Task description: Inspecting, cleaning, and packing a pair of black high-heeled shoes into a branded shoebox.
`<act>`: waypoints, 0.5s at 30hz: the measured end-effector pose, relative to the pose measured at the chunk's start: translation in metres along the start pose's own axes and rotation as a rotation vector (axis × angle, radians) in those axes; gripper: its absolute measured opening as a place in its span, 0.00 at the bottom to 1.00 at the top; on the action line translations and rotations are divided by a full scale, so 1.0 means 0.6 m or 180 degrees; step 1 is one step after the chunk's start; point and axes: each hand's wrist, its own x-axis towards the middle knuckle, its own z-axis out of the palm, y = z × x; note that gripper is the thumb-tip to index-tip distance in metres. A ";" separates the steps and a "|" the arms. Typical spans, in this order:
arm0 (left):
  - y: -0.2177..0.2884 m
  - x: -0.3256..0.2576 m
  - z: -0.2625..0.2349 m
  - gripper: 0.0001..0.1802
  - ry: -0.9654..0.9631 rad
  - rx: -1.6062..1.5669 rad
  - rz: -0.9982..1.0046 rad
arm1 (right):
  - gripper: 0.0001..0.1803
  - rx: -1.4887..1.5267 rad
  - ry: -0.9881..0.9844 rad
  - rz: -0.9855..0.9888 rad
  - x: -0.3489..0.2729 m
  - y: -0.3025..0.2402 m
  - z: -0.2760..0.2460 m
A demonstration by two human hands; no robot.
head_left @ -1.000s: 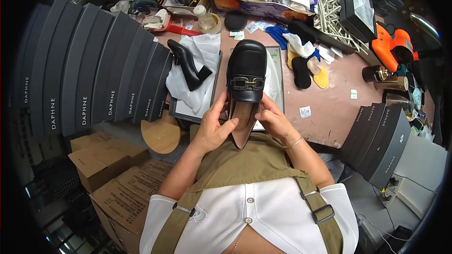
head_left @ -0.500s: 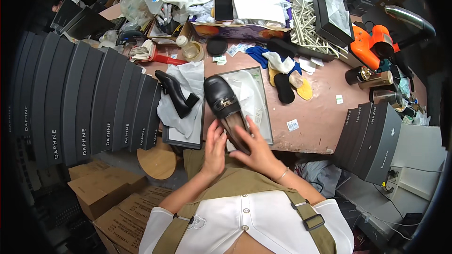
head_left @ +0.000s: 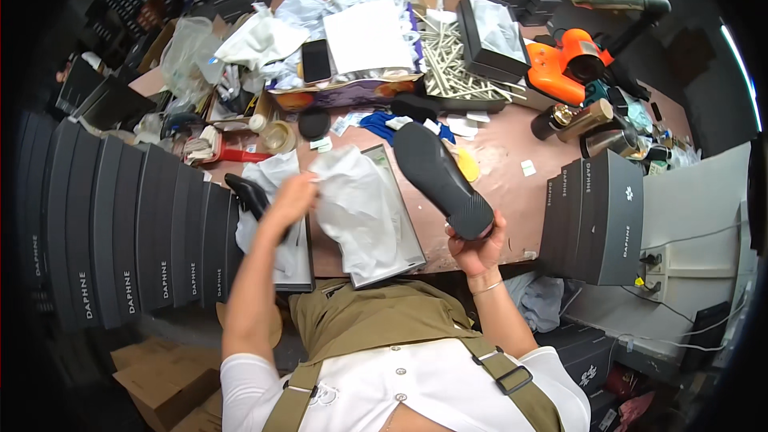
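Note:
My right hand grips a black loafer by its heel end, holding it raised with the dark sole facing me. My left hand pinches the edge of white tissue paper, which lies crumpled over an open grey shoebox part at the table's front. To the left of that, a black heeled shoe rests on tissue in another grey box part, partly hidden behind my left hand and forearm.
Stacked dark shoeboxes stand at left and right. Farther back are a phone on a cluttered carton, a box of pale sticks, and an orange heat gun. Beyond the loafer lie insole-shaped pads and a blue cloth.
The loafer has been lifted off the box, moved right and turned sole towards me in my right hand. My left hand has let it go and taken the tissue. The view has shifted.

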 end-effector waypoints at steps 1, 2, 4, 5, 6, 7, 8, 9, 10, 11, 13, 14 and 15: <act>0.026 -0.023 -0.055 0.17 0.0267 0.0253 0.0253 | 0.33 0.0325 -0.0229 0.0140 0.002 0.001 -0.013; 0.040 -0.045 -0.104 0.19 0.0537 0.0218 0.0523 | 0.32 0.0425 -0.0156 0.0235 0.006 0.006 -0.015; 0.142 -0.089 -0.163 0.20 0.0826 0.0095 0.0898 | 0.32 0.0603 -0.0073 0.0298 0.011 0.012 -0.014; 0.189 -0.105 -0.180 0.20 0.0814 0.0246 0.1139 | 0.31 0.0685 -0.0081 0.0311 0.012 0.015 -0.010; 0.211 -0.108 -0.180 0.18 0.0907 0.0401 0.0946 | 0.31 0.0753 -0.0103 0.0348 0.015 0.016 -0.005; 0.231 -0.108 -0.176 0.16 0.0997 0.0539 0.0765 | 0.31 0.0671 -0.0151 0.0333 0.015 0.013 0.000; 0.248 -0.108 -0.170 0.15 0.1086 0.0678 0.0586 | 0.31 0.0592 -0.0202 0.0312 0.012 0.011 0.004; 0.243 -0.105 -0.156 0.12 0.1158 0.0921 0.0754 | 0.30 0.0512 -0.0250 0.0319 0.012 0.012 0.008; 0.216 -0.090 -0.132 0.09 0.1233 0.1156 0.0921 | 0.32 0.0557 -0.0597 0.0253 0.009 0.006 0.000; 0.190 -0.068 -0.106 0.07 0.1295 0.1390 0.1102 | 0.34 0.0605 -0.0941 0.0169 0.009 -0.001 -0.008; 0.152 -0.050 -0.048 0.14 0.1274 0.1087 0.1369 | 0.43 0.0138 -0.0600 -0.0071 -0.045 -0.032 0.064; 0.162 -0.046 -0.018 0.19 0.1236 0.0892 0.1324 | 0.46 0.0043 -0.1374 0.0036 -0.072 -0.055 0.070; 0.176 -0.048 0.007 0.24 0.1189 0.0704 0.1262 | 0.47 -0.0600 -0.1669 0.0110 -0.087 -0.084 0.084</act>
